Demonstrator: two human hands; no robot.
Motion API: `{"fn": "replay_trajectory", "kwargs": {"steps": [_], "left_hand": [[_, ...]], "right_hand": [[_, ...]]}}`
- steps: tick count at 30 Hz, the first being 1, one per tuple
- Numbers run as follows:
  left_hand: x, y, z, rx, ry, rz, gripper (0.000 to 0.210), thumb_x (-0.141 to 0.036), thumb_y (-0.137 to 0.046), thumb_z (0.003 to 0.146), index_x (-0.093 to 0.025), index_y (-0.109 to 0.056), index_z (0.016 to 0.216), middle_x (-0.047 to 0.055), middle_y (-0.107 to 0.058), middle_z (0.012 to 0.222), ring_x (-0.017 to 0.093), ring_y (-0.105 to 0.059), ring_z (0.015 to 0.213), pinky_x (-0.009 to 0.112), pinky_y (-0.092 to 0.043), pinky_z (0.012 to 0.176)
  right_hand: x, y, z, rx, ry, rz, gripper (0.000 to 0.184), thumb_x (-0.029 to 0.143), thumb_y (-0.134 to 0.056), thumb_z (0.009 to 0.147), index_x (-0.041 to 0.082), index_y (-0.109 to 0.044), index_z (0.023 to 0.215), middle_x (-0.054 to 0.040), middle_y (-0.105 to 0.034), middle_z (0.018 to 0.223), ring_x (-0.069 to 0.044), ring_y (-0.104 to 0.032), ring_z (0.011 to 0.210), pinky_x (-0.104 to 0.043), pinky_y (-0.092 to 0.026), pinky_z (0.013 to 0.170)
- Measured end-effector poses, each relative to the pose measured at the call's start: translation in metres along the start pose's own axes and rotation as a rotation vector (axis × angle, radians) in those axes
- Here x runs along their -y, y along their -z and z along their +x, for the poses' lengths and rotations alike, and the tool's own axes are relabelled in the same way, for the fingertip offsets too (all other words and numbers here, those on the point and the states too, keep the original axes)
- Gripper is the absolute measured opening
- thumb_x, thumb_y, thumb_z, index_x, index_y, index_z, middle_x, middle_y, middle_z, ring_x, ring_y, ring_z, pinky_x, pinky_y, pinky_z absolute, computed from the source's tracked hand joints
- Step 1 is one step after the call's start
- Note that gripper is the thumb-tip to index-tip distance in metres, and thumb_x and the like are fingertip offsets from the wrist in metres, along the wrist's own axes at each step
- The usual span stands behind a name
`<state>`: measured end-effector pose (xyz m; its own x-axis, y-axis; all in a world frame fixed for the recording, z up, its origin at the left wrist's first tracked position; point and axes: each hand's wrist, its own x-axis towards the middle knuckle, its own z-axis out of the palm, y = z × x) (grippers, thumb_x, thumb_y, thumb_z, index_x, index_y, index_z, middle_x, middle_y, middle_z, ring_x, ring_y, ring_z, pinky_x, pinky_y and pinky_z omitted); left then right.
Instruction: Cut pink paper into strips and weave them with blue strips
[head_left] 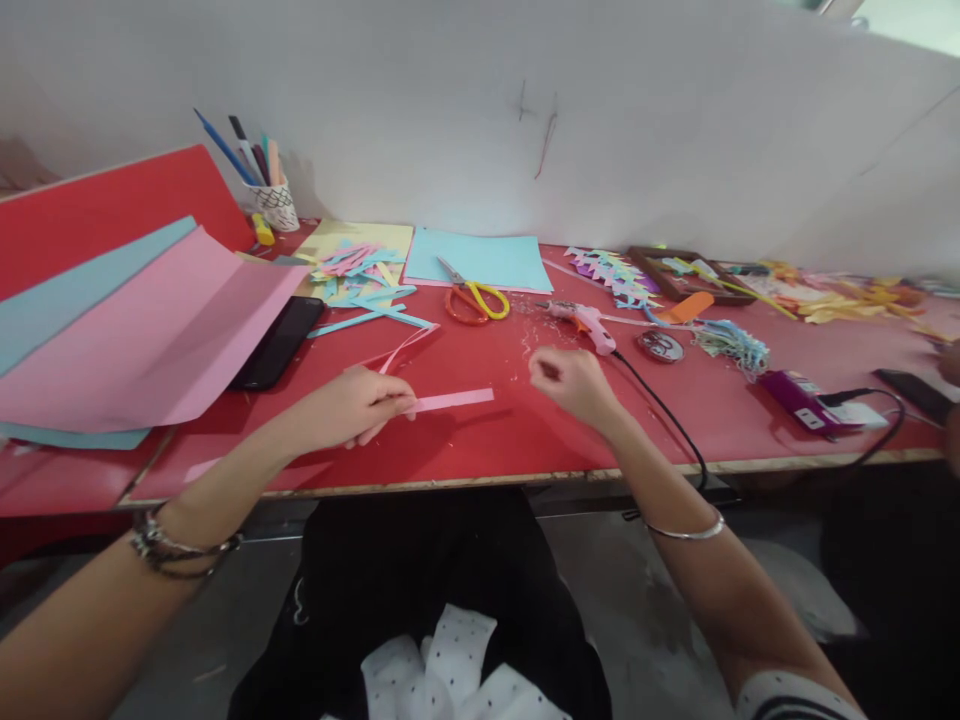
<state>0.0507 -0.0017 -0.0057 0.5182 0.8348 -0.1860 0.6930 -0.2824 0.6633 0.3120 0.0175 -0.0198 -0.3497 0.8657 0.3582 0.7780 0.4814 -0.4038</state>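
Tabletop (480, 445) in red, sweeping right across the view! Over on the left, a broad pink sheet (150, 335) slants up, partly covering a black phone (283, 340). Light-blue paper (480, 258) lies flat at the back, and just beside it, a heap of cut strips (367, 265). Now the hands: left hand (371, 403) near the front edge, thumb pinching against the fingers; right hand (576, 383) well apart, curled inward, and whether it grips anything I cannot tell. Just beyond it rests a pink glue gun (592, 325), and left of that, scissors (480, 298) with red and yellow handles. Smallest of all, caught in the left-hand pinch: a narrow pink strip (459, 399), free end pointing rightward above the red surface.
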Motion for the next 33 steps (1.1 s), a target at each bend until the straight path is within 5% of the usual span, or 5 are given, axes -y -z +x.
{"fn": "replay_trajectory", "kwargs": {"steps": [3, 6, 10, 18, 33], "left_hand": [[-0.002, -0.001, 0.001, -0.009, -0.054, 0.063, 0.03, -0.034, -0.033, 0.083, -0.018, -0.056, 0.072, -0.008, -0.046, 0.036, 0.008, -0.048, 0.035, 0.018, -0.037, 0.045], [-0.007, -0.003, 0.004, 0.032, -0.091, 0.078, 0.03, -0.032, -0.032, 0.085, -0.018, -0.054, 0.07, -0.007, -0.051, 0.04, 0.009, -0.051, 0.039, 0.019, -0.039, 0.05], [-0.013, -0.008, 0.009, 0.002, -0.161, 0.14, 0.028, -0.03, -0.032, 0.085, -0.019, -0.053, 0.07, -0.002, -0.063, 0.06, 0.011, -0.058, 0.055, 0.021, -0.04, 0.057], [-0.02, -0.029, 0.021, -0.262, -0.316, 0.655, 0.021, -0.018, -0.037, 0.079, -0.018, -0.051, 0.064, 0.001, -0.055, 0.052, 0.015, -0.052, 0.05, 0.024, -0.026, 0.046], [0.007, -0.007, 0.008, -0.394, -0.346, 0.752, 0.024, -0.018, -0.032, 0.076, -0.02, -0.048, 0.058, -0.003, -0.042, 0.043, 0.011, -0.039, 0.045, 0.025, -0.023, 0.05]], "right_hand": [[0.009, -0.003, 0.004, -0.085, 0.134, 0.033, 0.016, 0.023, -0.041, 0.079, 0.016, -0.054, 0.073, -0.0057, -0.061, 0.075, -0.015, -0.054, 0.072, -0.025, -0.037, 0.068], [0.033, -0.01, 0.007, 0.167, 0.286, 0.014, 0.02, 0.031, -0.046, 0.083, 0.015, -0.056, 0.09, -0.0094, -0.062, 0.094, -0.017, -0.053, 0.086, -0.027, -0.035, 0.077], [0.053, -0.013, 0.007, 0.45, 0.219, -0.06, 0.026, 0.03, -0.039, 0.088, 0.015, -0.056, 0.076, -0.0022, -0.058, 0.069, -0.012, -0.048, 0.062, -0.023, -0.031, 0.061], [0.053, -0.008, 0.007, 0.454, 0.13, 0.279, 0.026, 0.023, -0.042, 0.082, 0.015, -0.043, 0.057, 0.0056, -0.039, 0.052, -0.006, -0.036, 0.051, -0.018, -0.026, 0.052], [0.026, 0.02, -0.005, 0.512, -0.041, 0.454, 0.024, 0.028, -0.042, 0.081, 0.016, -0.046, 0.06, 0.0068, -0.038, 0.047, -0.005, -0.032, 0.044, -0.018, -0.025, 0.045]]}}
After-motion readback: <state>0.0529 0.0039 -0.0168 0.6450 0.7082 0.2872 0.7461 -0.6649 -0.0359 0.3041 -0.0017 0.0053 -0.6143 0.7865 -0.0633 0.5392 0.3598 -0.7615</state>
